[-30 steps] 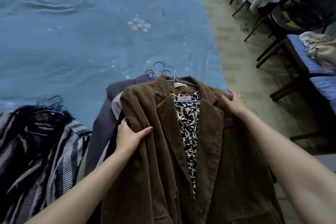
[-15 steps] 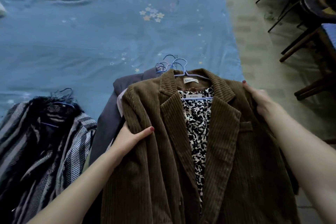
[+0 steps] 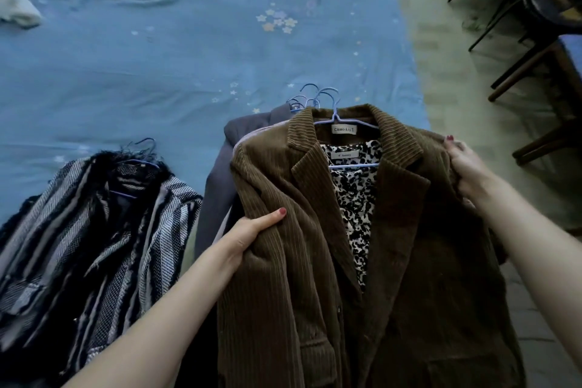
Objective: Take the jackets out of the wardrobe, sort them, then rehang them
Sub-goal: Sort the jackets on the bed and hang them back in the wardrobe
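A brown corduroy jacket (image 3: 419,261) on a blue hanger (image 3: 338,118) lies on top of a stack at the near edge of the bed, a leopard-print garment (image 3: 357,198) showing inside it. My left hand (image 3: 248,236) grips its left front edge, thumb on top. My right hand (image 3: 464,167) grips its right shoulder. A grey jacket (image 3: 220,179) lies under it, with several blue hanger hooks bunched above the collar. To the left lies a separate pile of black-and-white striped jackets (image 3: 94,246) on hangers.
The blue bedspread (image 3: 189,50) stretches away behind the piles. A white cloth (image 3: 15,6) lies at its far left. Tiled floor (image 3: 456,79) runs along the right side, with dark chair legs (image 3: 535,79) and a covered table at top right.
The view has shifted closer and leftward over the bed. Both hands keep their hold on the brown jacket; the right hand has slid slightly outward along the shoulder.
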